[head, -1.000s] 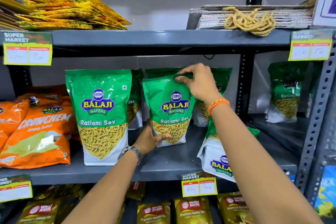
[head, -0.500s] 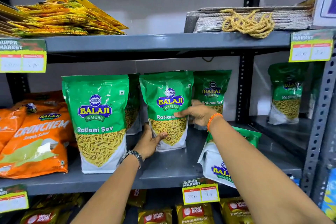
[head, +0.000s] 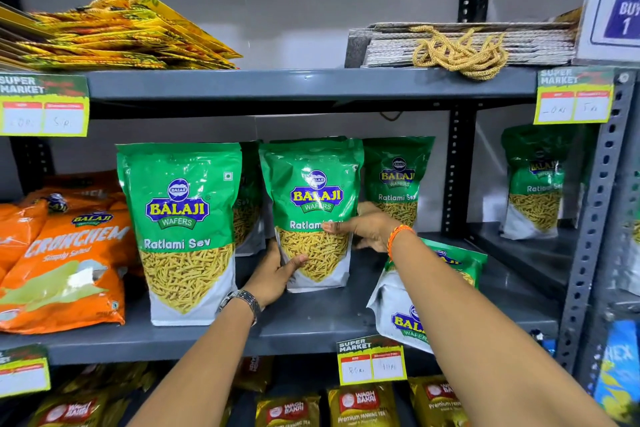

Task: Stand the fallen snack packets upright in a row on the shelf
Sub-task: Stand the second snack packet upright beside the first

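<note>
Both hands are on one green Ratlami Sev packet (head: 311,215) that stands upright near the middle of the grey shelf (head: 304,322). The left hand (head: 273,274) cups its lower left corner, thumb pressed across the front over the clear window, fingers hidden behind. The right hand (head: 363,229) grips its right edge about halfway up, thumb laid flat across the printed name, the other fingers wrapped round the back. A watch sits on the left wrist and an orange thread band on the right.

Counting the green packets on this level: a front packet (head: 180,229) stands upright to the left, closest to the shelf edge; a back packet (head: 247,201) is mostly hidden in the gap between those two; a third upright one (head: 398,180) stands behind the right hand against the wall. One fallen packet (head: 426,298) lies tilted under the right forearm, its white base hanging past the shelf lip beside the price tag (head: 371,360). That makes five in this bay, four upright and one down. One more green packet (head: 535,184) stands in the next bay to the right.

At the far left lie orange Crunchem bags (head: 65,263), at least two, leaning flat. Three yellow price tags hang from the shelf edges in clear view.
</note>
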A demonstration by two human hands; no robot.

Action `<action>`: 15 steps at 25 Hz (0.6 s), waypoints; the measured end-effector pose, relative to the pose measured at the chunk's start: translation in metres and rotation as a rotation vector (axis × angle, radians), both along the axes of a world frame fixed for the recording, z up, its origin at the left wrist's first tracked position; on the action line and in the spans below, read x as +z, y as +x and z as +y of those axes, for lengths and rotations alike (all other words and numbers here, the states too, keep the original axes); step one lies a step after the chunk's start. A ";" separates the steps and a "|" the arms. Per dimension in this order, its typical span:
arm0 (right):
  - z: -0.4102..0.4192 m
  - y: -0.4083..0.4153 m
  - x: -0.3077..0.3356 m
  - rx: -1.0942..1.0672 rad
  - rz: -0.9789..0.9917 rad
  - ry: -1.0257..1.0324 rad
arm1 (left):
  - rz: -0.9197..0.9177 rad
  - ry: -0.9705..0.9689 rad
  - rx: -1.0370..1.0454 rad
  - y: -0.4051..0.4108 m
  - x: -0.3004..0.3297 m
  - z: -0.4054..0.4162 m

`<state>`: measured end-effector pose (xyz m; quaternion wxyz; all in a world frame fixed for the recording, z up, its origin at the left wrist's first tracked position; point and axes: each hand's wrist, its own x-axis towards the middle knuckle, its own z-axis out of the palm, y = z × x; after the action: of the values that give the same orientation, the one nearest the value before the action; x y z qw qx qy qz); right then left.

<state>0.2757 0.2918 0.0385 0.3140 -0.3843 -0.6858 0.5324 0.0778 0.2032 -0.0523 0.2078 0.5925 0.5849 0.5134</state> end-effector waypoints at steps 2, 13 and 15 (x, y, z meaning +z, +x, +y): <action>-0.009 0.002 0.001 0.001 0.007 0.010 | 0.026 0.004 0.019 0.002 0.000 -0.010; -0.049 0.015 -0.003 0.029 -0.048 0.033 | 0.182 0.033 0.076 0.015 -0.003 -0.055; -0.052 0.016 -0.003 0.034 -0.050 0.037 | 0.168 0.038 0.070 0.016 -0.004 -0.059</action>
<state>0.2917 0.2395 0.0353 0.2945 -0.3798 -0.7097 0.5151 0.0942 0.1441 -0.0558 0.1286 0.6166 0.6107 0.4798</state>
